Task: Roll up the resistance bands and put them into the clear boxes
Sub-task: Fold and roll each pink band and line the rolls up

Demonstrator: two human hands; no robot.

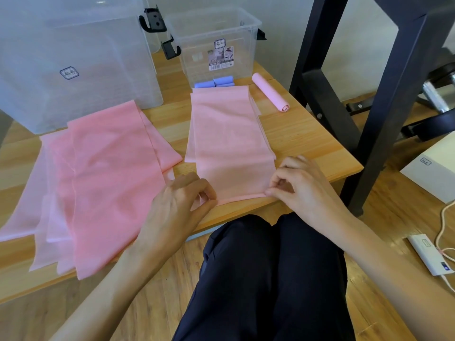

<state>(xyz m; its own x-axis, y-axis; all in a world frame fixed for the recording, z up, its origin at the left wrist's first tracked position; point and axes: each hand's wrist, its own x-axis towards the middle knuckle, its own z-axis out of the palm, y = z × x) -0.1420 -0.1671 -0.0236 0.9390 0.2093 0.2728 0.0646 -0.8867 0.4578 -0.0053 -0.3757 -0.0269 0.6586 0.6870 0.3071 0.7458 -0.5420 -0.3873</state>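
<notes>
— Where are our hands right now?

— Both sit at the near end of the flat pink band (229,143) in the middle of the frame. Our left hand (182,205) pinches the band's lower left corner between thumb and curled fingers, and our right hand (298,185) pinches the lower right corner the same way. Between them the near edge is turned over into a thin fold.

— And the band itself?

— It lies lengthwise on the low wooden table (307,143), running from our hands up toward the small clear box (216,45) at the upper centre. Its far end comes just short of that box.

— Anything in the box?

— We see a few blue rolls (215,82) at its bottom, low against the front wall. Just to the right of the box, a rolled pink band (269,94) lies on the table, tilted, apart from the flat one.

— What about the left side?

— A pile of loose pink bands (105,180) spreads across the left half of the table, its lower edge hanging over the near rim. Behind it, in the upper left, stands a large clear box (73,57) with a black latch (152,20).

— And below?

— Our knees in dark trousers (270,267) fill the bottom centre, over the wooden floor.
</notes>
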